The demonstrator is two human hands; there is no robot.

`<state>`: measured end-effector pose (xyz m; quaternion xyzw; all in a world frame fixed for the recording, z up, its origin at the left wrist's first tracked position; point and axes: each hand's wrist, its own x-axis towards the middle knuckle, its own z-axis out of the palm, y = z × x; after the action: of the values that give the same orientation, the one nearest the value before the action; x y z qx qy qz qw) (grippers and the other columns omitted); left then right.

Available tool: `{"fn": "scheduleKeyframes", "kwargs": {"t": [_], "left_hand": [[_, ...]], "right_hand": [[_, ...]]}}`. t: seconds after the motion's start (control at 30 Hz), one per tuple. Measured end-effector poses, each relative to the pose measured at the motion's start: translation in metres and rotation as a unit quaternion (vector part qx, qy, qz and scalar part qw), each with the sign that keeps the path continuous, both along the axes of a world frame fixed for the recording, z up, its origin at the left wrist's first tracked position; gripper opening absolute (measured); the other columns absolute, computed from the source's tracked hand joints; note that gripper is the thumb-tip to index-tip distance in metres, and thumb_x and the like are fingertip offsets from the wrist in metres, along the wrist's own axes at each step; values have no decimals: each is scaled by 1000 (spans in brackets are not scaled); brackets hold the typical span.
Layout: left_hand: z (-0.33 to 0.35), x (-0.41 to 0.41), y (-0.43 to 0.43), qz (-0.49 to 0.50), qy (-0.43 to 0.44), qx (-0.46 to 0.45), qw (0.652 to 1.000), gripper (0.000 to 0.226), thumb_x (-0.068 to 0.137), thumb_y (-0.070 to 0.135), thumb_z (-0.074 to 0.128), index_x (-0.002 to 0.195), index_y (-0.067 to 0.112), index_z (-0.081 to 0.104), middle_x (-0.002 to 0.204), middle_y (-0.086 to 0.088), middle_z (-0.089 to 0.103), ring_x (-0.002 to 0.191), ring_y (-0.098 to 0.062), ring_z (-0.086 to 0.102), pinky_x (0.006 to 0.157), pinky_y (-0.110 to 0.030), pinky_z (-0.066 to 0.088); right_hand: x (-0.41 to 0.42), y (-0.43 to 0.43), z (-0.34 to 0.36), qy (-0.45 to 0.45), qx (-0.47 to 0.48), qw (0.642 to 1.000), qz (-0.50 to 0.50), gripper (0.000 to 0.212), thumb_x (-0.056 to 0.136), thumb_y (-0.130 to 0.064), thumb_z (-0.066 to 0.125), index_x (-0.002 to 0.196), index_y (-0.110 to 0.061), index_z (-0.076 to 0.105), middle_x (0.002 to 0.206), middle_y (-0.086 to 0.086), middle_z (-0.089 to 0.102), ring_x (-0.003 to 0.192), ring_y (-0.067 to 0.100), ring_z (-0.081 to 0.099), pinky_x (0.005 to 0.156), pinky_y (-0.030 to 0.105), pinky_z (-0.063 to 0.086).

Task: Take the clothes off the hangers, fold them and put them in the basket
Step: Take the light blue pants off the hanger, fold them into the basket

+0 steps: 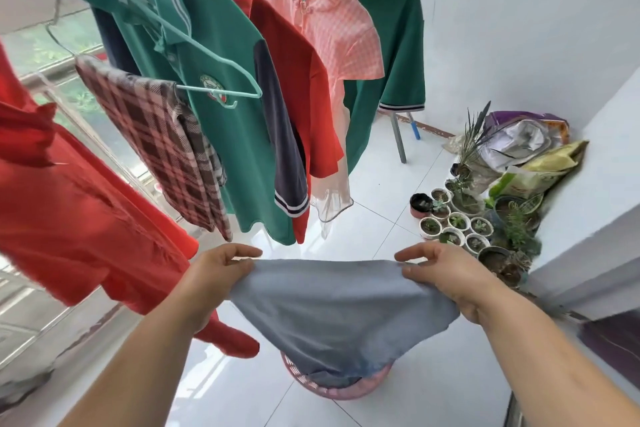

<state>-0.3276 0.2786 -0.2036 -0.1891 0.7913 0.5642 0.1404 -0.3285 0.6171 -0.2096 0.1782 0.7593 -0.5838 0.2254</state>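
- Both hands are up. The left hand and right hand each pinch a top corner of the soft grey-blue cotton garment, fingers curled over the hem.
- Its long axis runs straight across from fingers to fingers, and the middle sags limp below them.
- The round pink plastic lattice basket sits on the floor directly beneath the fingers. I can't tell whether the cloth's low edge touches it.
- Neither hand looks nearer. I'd judge fold first, then lower.
- Beyond the fingers, a green knit polo shirt hangs.
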Motion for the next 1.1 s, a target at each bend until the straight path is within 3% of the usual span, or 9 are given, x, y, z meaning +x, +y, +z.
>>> {"fn": "scheduleKeyframes", "kwargs": {"t": [0.1,0.17,0.27,0.4,0.63,0.77,0.87,0.93,1.1], "left_hand": [[15,-4,-8,-3,-6,236,972,44,79,25,79,120,15,67,100,-12,68,84,-23,62,72,-31,57],[20,-5,-9,-20,23,314,949,65,70,28,86,129,20,60,109,-9,70,94,-23,67,84,-37,56],[12,-4,0,-55,8,221,974,58,83,6,73,135,19,51,114,-11,71,104,-31,68,95,-48,52],[-2,0,4,18,-31,96,995,65,84,10,74,141,23,44,100,-19,69,93,-35,68,89,-46,55],[4,-4,12,41,18,140,989,45,92,8,62,134,23,52,99,-20,71,88,-26,68,88,-39,54],[2,-10,11,29,78,100,991,47,82,6,72,124,23,57,96,-1,76,90,-15,72,83,-27,55],[-17,-5,5,57,54,21,997,44,88,7,68,128,22,54,98,-11,74,89,-23,72,86,-37,55],[-27,-1,2,74,58,-20,995,43,91,13,66,127,32,52,89,-14,71,87,-26,69,88,-41,53],[-48,1,-1,68,52,-88,992,29,88,17,69,113,29,61,85,-5,71,85,-25,67,83,-45,51]], "right_hand": [[-10,5,9,-10,-90,996,-22,18,84,-2,71,99,-13,73,86,15,74,72,25,67,69,35,55],[-18,8,18,-13,-149,988,-40,20,85,1,68,101,-10,71,85,17,73,69,25,68,66,33,57],[-26,9,24,-4,-191,980,-61,21,83,2,67,100,-10,70,81,13,73,64,21,68,60,29,57],[-30,9,16,0,-198,976,-90,21,84,1,67,101,-9,70,79,12,71,65,21,66,60,28,57],[-28,22,6,17,-85,995,-50,25,83,-1,72,106,-12,71,82,12,73,77,28,64,79,42,52],[-31,23,14,56,-293,948,-112,39,77,-15,70,115,-16,63,90,6,74,75,18,69,67,31,58],[-17,19,-9,3,-104,994,28,58,65,-21,87,117,-19,60,94,3,77,85,18,72,77,30,55],[-5,17,-32,-47,-9,998,41,48,72,-19,85,114,-17,61,93,5,74,87,18,70,75,27,52],[8,18,-65,-50,-184,977,-99,41,86,-6,69,124,-19,59,102,7,72,93,20,66,76,33,51]]}}
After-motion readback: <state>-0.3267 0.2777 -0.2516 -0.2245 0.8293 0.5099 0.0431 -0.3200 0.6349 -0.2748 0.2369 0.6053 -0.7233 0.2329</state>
